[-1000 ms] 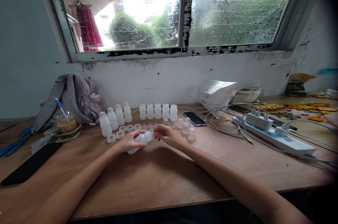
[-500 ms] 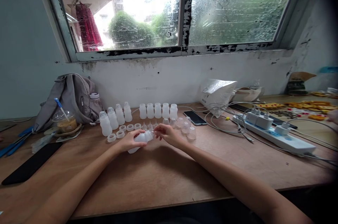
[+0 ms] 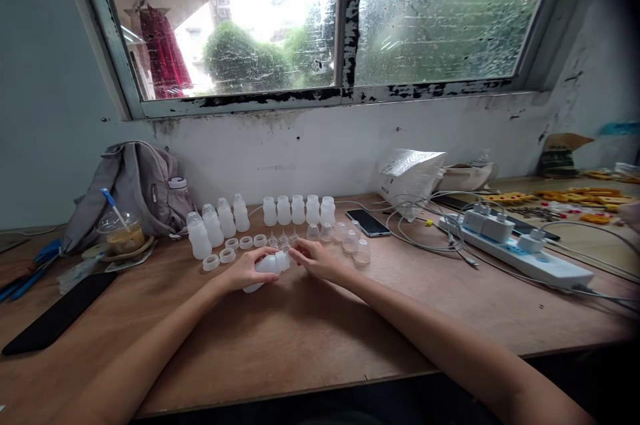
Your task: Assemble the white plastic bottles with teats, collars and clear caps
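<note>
what looks like another person's hand point(image 3: 16, 271), blurred, has come in at the far left by the blue tool point(image 3: 48, 253).

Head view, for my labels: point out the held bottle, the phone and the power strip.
Held bottle point(image 3: 267, 264), head view: its body.
Phone point(image 3: 369, 223), head view: its screen.
Power strip point(image 3: 511, 251), head view: white casing.

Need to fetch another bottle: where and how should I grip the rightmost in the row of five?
Probably grip that bottle around its body from the front right: it stands upright, a neighbouring bottle close on its left, the wall behind, its right side free.
</note>
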A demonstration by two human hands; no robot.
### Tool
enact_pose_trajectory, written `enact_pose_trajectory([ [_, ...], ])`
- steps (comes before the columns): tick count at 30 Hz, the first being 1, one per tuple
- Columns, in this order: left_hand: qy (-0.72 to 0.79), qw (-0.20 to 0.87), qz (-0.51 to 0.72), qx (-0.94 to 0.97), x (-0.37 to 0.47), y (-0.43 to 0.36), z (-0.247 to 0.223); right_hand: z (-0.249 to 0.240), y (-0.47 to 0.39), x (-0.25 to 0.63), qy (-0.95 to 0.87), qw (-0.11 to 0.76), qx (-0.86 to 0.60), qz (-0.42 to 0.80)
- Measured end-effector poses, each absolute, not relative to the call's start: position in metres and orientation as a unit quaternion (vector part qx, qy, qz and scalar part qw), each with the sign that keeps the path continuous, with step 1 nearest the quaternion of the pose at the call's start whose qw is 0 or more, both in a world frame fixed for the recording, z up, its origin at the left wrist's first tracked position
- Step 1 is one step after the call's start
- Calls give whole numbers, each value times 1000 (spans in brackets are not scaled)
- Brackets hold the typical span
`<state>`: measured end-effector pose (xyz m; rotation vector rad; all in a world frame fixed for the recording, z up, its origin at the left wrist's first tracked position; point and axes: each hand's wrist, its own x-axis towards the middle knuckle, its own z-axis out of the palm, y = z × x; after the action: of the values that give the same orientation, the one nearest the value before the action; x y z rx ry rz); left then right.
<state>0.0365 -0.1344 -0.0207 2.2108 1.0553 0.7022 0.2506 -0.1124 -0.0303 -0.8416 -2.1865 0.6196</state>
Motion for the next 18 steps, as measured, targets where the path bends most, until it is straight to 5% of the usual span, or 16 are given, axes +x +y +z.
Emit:
enact_pose_trajectory([
  [7,385,288,250,841,39,-137,-21,-32,-119,249,-891,299,-289,180],
  [13,381,161,248,876,49,-147,-20,-33,-123,245,-872,231,-378,211],
  [18,405,220,260,849,45,-140,-20,-33,-123,247,-891,264,-342,141],
])
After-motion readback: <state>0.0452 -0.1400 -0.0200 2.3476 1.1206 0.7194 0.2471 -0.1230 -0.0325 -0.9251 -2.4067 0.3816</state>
